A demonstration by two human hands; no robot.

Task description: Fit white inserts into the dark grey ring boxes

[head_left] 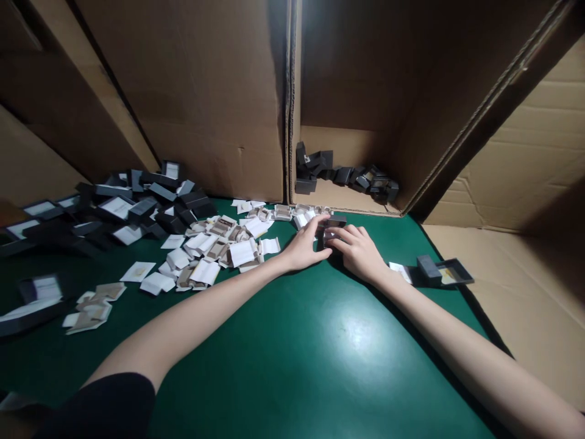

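Straight ahead on the green table, my right hand (359, 251) curls its fingers over a small dark box (337, 221). Part of the box, and its contact with the fingertips, is hidden behind that hand. My left hand (305, 247) is just to the left, its thumb and forefinger spread apart towards the box; nothing shows between them. Close by on the left lie folded white and grey card inserts (242, 252) in a loose heap. An opened black box (428, 270) and a lid-like tray (454, 272) lie right of my right forearm.
Many black boxes (150, 192) with white interiors are piled at the left. A tall cardboard carton (347, 137) opens towards me at the back, with several black box pieces (345, 175) inside. Cardboard (516, 268) covers the right side. More crumpled inserts (94, 308) lie front left.
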